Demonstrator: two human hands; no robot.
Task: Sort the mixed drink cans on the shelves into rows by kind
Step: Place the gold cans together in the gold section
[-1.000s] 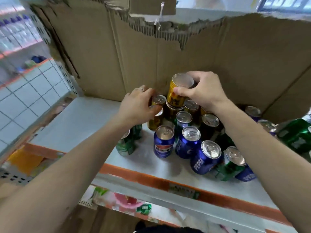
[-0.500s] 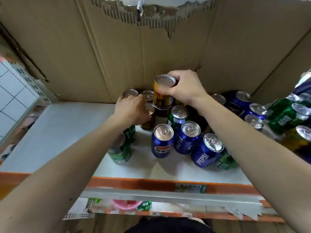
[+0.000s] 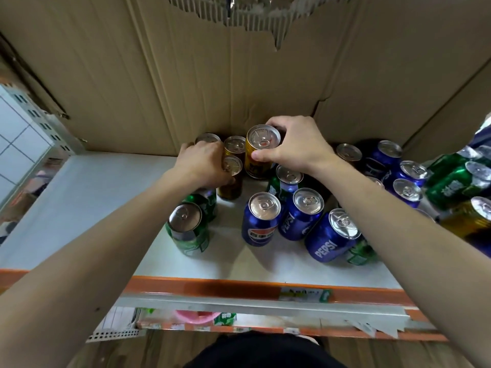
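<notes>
right hand [image 3: 297, 144] is gripping the gold can [image 3: 259, 162] by its top, at the back of the shelf [image 3: 79, 195] near the cardboard [image 3: 159, 88] | left hand [image 3: 202, 163] is curling round a darker gold can [image 3: 231, 186] just beside it | Pepsi cans [image 3: 259, 225] are standing nearer the front

A white shelf [image 3: 93, 208] with an orange front edge carries gold, green and blue cans [image 3: 261, 219].

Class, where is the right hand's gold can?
The gold can is back-centre on the shelf in the head view, by the cardboard, right of other gold cans.
</notes>
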